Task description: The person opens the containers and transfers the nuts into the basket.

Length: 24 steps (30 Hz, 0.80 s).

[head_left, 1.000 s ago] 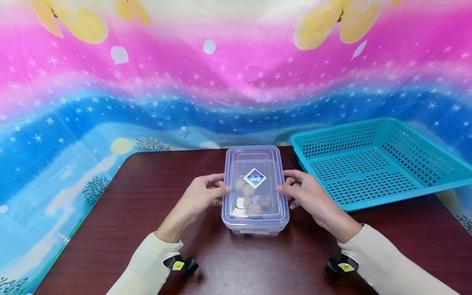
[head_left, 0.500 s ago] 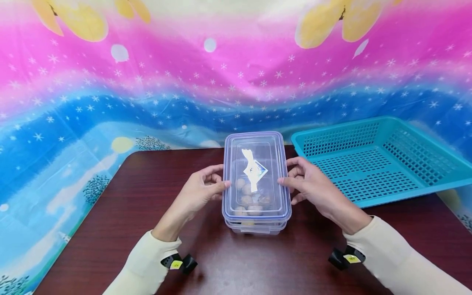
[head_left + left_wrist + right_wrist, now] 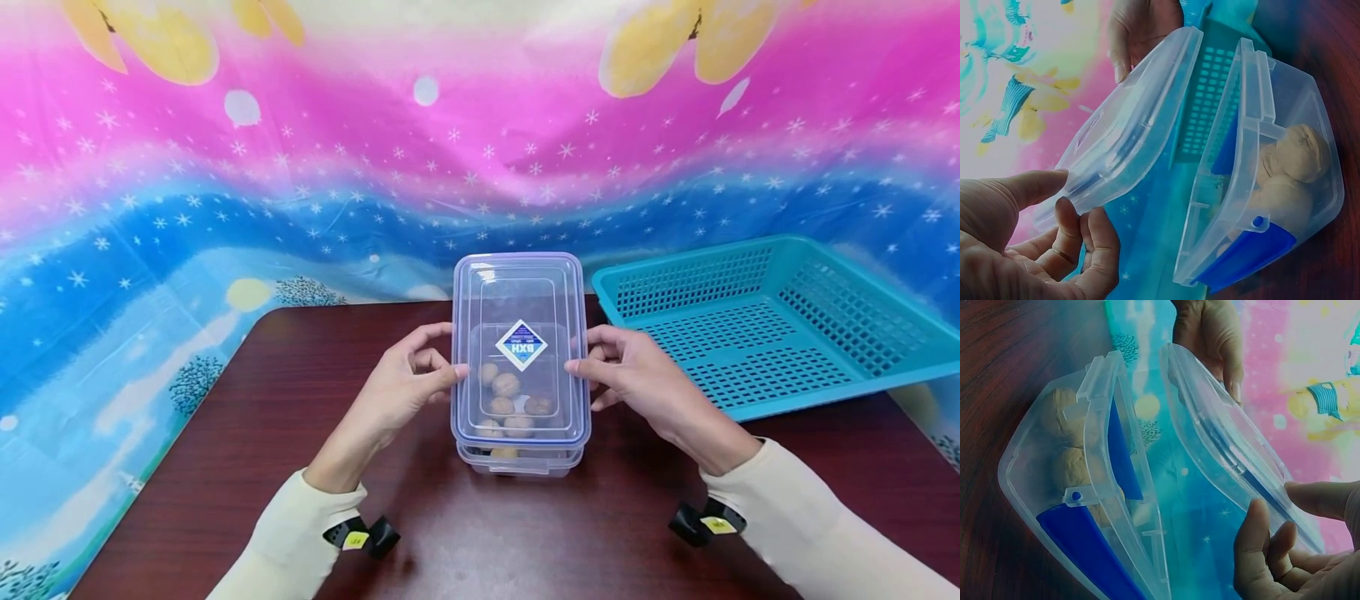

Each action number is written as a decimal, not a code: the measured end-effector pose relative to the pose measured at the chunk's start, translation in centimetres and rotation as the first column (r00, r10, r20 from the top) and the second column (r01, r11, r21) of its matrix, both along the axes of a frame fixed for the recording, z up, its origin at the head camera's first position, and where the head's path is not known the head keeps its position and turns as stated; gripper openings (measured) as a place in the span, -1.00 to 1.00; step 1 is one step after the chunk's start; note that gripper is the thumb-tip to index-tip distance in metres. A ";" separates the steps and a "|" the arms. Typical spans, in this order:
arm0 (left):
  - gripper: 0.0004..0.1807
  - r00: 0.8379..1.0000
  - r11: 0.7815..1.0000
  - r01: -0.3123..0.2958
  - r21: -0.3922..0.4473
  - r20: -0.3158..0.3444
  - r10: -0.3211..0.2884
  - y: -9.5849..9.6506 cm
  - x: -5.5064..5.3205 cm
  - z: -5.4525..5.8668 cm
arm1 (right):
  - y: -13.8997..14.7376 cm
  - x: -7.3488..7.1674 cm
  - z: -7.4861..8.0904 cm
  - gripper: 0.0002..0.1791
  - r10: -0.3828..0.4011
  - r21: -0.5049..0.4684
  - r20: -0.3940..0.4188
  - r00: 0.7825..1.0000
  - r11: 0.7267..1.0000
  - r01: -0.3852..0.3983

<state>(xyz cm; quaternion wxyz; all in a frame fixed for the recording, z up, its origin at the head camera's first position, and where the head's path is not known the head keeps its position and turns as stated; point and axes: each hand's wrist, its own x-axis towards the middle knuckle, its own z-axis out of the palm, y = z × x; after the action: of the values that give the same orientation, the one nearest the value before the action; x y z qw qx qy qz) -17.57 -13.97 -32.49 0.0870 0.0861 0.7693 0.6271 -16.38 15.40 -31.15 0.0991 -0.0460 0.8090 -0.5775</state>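
Note:
A clear plastic lid (image 3: 517, 287) with a bluish rim and a diamond-shaped label (image 3: 522, 344) is held tilted over a clear food container (image 3: 525, 468), its far end higher than its near end. My left hand (image 3: 393, 387) pinches the lid's left edge between thumb and fingers. On the opposite edge, my right hand (image 3: 637, 383) does the same. Both wrist views show a gap between the lid and the container's rim. Several walnuts (image 3: 1302, 153) lie inside the container, which stands on the table and has blue side flaps (image 3: 1088, 550).
A turquoise perforated basket (image 3: 720, 412) stands at the right of the dark wooden table (image 3: 480, 550), just beyond my right hand. Behind the table hangs a pink and blue patterned cloth (image 3: 337, 167).
Both hands have raised the lid from the container, its far end rising most. The container has stayed in place on the table. The basket has not moved.

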 end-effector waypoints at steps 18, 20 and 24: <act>-0.56 0.997 0.999 -0.031 -0.043 -0.065 0.028 0.0 0.6 0.8 | 0.1 1.0 0.7 -0.59 -0.024 0.124 -0.148 0.989 0.991 0.043; -0.59 0.996 0.998 -0.041 -0.055 -0.084 0.036 0.0 0.7 1.0 | 0.2 1.1 0.8 -0.61 -0.030 0.135 -0.164 0.986 0.990 0.052; -0.67 0.991 0.995 -0.059 -0.083 -0.126 0.049 -0.1 0.9 1.2 | 0.3 1.2 0.8 -0.66 -0.031 0.141 -0.207 0.978 0.988 0.061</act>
<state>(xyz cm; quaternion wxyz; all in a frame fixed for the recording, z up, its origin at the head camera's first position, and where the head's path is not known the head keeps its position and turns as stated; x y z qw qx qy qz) -16.72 -14.06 -31.27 0.0256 0.1002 0.8018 0.5886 -15.16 15.75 -30.32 0.0050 -0.0789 0.8562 -0.5106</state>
